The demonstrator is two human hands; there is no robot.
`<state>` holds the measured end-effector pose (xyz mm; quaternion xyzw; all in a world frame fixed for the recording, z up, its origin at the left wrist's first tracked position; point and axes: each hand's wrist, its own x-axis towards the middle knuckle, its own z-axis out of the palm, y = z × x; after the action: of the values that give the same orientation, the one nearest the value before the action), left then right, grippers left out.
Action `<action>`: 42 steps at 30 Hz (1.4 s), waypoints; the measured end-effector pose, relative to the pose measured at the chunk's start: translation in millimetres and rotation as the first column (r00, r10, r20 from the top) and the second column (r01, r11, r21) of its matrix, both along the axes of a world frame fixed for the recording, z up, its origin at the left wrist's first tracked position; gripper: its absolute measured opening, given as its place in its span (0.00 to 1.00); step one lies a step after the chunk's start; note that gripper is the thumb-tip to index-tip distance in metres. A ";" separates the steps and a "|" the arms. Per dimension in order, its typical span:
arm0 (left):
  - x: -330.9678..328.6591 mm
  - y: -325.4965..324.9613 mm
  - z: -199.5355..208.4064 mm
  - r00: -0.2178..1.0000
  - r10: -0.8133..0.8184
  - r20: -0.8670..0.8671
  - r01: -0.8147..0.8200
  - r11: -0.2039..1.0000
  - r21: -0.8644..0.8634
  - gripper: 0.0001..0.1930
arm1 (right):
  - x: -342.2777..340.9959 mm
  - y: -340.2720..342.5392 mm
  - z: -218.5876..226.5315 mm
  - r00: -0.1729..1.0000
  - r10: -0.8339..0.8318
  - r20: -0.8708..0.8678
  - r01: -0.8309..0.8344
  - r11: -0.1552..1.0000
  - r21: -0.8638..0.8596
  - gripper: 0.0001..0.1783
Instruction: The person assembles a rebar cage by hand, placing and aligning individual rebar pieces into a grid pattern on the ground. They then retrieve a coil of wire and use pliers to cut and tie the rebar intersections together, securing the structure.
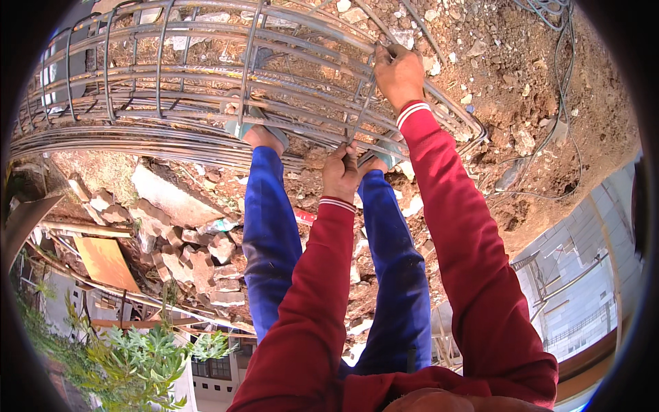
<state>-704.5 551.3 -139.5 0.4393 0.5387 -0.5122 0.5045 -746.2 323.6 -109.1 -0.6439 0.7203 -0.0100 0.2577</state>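
A long rebar cage (163, 58) of steel bars with square stirrups stretches from the far left to the middle, over the dirt. Near its right end, a steel stirrup (362, 110) crosses the lengthwise bars. My right hand (401, 77) is closed on this stirrup's far corner, thumb and fingers pinched around the metal. At the near corner, my left hand (340, 173) pinches the same stirrup, its fingertips against the bar. The fingers partly hide both corners. My sandalled feet stand beside and among the bars.
A bundle of loose rebar (130, 141) lies along the cage's near side. Broken paving blocks (199, 264) and a concrete slab (175, 198) are to the left, by a yellowish board (106, 263). Thin cable (564, 89) trails over stony dirt at right.
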 end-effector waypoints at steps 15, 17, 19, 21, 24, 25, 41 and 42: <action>92.0 -21.6 12.6 0.997 -0.008 0.074 0.006 1.000 0.028 0.07 | 83.7 -18.5 12.0 0.993 -0.114 0.040 0.107 0.982 0.156 0.15; 91.2 -23.1 12.1 0.999 -0.051 0.015 0.050 0.998 0.044 0.06 | 84.7 -19.0 9.0 0.997 -0.071 -0.006 0.071 0.983 0.172 0.16; 83.2 -24.0 11.3 0.997 -0.066 0.026 0.065 0.996 0.058 0.06 | 75.4 -18.7 4.6 0.994 -0.080 -0.070 0.092 0.977 0.192 0.17; 75.3 -23.6 11.2 0.999 -0.029 -0.014 0.030 0.997 0.074 0.06 | 59.1 -21.7 1.4 0.979 -0.142 -0.149 0.175 0.955 0.238 0.18; 77.8 -20.1 13.9 1.000 -0.023 0.002 0.023 0.999 0.041 0.07 | 44.0 -30.1 4.1 0.970 -0.226 -0.085 0.239 0.854 0.462 0.23; 83.6 -19.1 16.1 0.995 -0.100 -0.021 0.101 0.994 0.032 0.10 | 45.6 -32.8 8.0 0.983 -0.084 -0.163 0.141 0.917 0.373 0.25; 199.9 -95.5 1.3 0.902 0.111 0.416 -0.186 0.972 0.144 0.24 | 189.9 -69.3 -6.9 0.965 0.240 0.106 -0.259 0.935 0.244 0.48; 201.5 -94.5 0.6 0.912 0.118 0.393 -0.196 0.967 0.163 0.24 | 189.5 -68.2 -5.9 0.968 0.235 0.085 -0.249 0.935 0.252 0.49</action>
<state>-503.0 456.7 -138.9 0.5336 0.5128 -0.3184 0.5924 -556.7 255.3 -115.0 -0.6878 0.6233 0.0996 0.3586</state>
